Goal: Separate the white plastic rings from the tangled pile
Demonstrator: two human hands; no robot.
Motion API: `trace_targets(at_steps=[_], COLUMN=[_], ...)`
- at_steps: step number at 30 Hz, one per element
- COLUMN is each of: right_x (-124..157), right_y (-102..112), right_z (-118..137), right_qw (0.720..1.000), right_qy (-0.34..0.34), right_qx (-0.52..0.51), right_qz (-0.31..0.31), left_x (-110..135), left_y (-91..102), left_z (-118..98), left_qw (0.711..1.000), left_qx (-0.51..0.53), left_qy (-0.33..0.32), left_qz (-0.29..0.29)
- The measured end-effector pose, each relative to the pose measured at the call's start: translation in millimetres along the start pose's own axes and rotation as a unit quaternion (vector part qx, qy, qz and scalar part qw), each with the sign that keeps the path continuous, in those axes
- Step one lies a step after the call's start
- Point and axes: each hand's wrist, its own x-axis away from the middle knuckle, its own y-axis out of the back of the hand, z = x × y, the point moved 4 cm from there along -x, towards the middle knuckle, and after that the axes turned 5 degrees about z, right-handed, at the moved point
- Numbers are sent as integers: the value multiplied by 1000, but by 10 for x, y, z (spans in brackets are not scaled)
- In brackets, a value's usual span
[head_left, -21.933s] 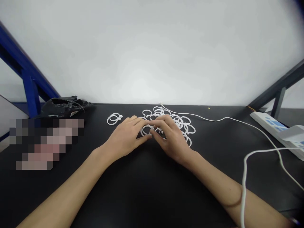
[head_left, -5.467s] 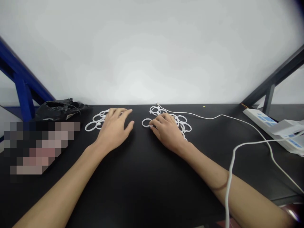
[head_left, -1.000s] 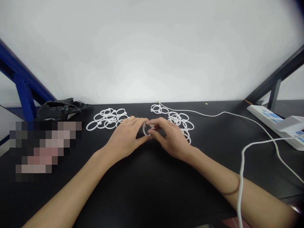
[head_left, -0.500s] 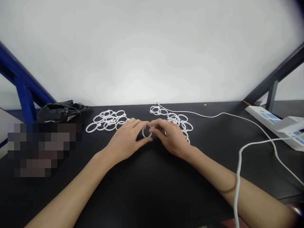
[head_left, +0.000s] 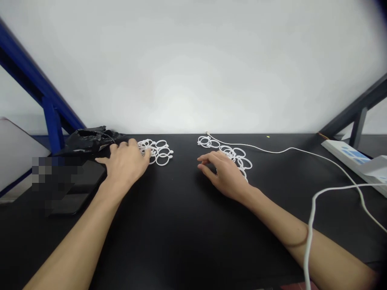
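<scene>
Several white rings with small knobs lie in a left pile [head_left: 163,154] on the black table. Over the left edge of this pile is my left hand [head_left: 123,163], back up and fingers spread, hiding some of the rings. Whether its fingertips touch a ring is not visible. My right hand [head_left: 226,173] rests beside the right pile of similar white rings [head_left: 245,162] and covers part of it. Its fingers are loosely bent, thumb apart from the forefinger, and no ring shows between them.
A white cable [head_left: 281,152] runs across the table's right side, and another stretch loops over my right forearm. A white box with blue patches [head_left: 352,153] stands far right. Crumpled black plastic [head_left: 90,139] and a flat dark device [head_left: 72,201] lie left. A wall rises behind.
My hands have parted. The left one moved left to the left pile, while the right stayed near the right pile. The ring seen between them is no longer visible there. The view shifted slightly.
</scene>
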Motion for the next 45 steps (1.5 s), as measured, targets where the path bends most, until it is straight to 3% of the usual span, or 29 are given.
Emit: trace_targets(at_steps=[3,6,11,17,23,29,33,36,39,41,45], right_x=[3,9,8,-57,-377,-769,-809,-671,-424,-261,-64], right_y=[8,13,2,17,-45,-183,-131,-11,100,142,137], right_z=[10,5,-25,-114,-252,-370,-324,-183,5,86,146], right_qw=[1000,1000,1000,992,958,952,953,966,987,990,975], right_qy=[0,-1,0,-14,-63,-72,-53,-26,2,-28,-118], right_qx=[1,4,15,128,278,290,291,256,130,21,-132], right_qz=[1,1,0,1,37,71,65,-2,-93,-133,-131], left_x=[-67,-53,21,50,114,142,144,200,319,406,519], left_y=[-38,-18,77,-4,-54,-35,-11,24,26,-4,-73], left_z=[148,107,-121,-282,-302,-296,-354,-490,-666,-771,-900], left_qw=[998,998,999,992,984,979,981,971,944,928,911], left_qx=[40,33,-12,-25,-79,-117,-78,14,99,126,136], left_qy=[49,49,-19,-121,-156,-159,-177,-237,-314,-350,-390], left_qz=[29,30,-32,-16,45,43,12,-19,-23,-10,8])
